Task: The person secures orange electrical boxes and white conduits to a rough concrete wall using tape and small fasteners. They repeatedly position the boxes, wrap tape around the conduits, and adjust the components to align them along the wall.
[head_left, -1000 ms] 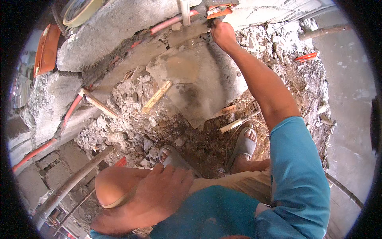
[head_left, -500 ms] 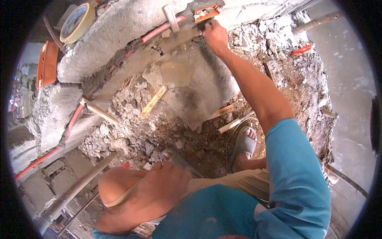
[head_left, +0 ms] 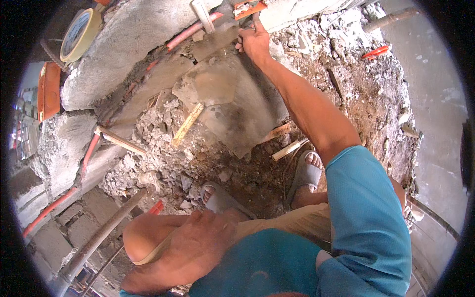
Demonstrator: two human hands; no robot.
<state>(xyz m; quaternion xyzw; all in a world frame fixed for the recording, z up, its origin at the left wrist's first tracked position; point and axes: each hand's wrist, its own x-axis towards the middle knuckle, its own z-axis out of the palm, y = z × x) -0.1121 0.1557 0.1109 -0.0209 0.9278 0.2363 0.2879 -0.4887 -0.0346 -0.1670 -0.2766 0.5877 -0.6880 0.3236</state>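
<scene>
My right hand point(head_left: 254, 43) reaches out to the far wall with the index finger stretched and the other fingers loosely curled. Its fingertip is at the lower edge of an orange electrical box point(head_left: 250, 9) set in the wall, with wires and pale bits inside. I see nothing held in that hand. Just left of the box, a red conduit pipe point(head_left: 195, 30) runs along a chased groove, with a short wooden stick point(head_left: 203, 16) wedged across it. My left hand point(head_left: 200, 242) lies over my left knee, fingers laid flat and slightly blurred.
Rubble and earth point(head_left: 163, 126) surround a broken concrete slab point(head_left: 230, 109). A yellow tape roll point(head_left: 81, 35) and another orange box point(head_left: 49, 91) are at the left. A red-handled tool point(head_left: 375, 52) lies at the right. A metal pole point(head_left: 99, 237) slants at lower left.
My right hand has shifted slightly left and down in the picture, and its index finger now extends to the orange box. The view has shifted a little. The left hand stays on the knee.
</scene>
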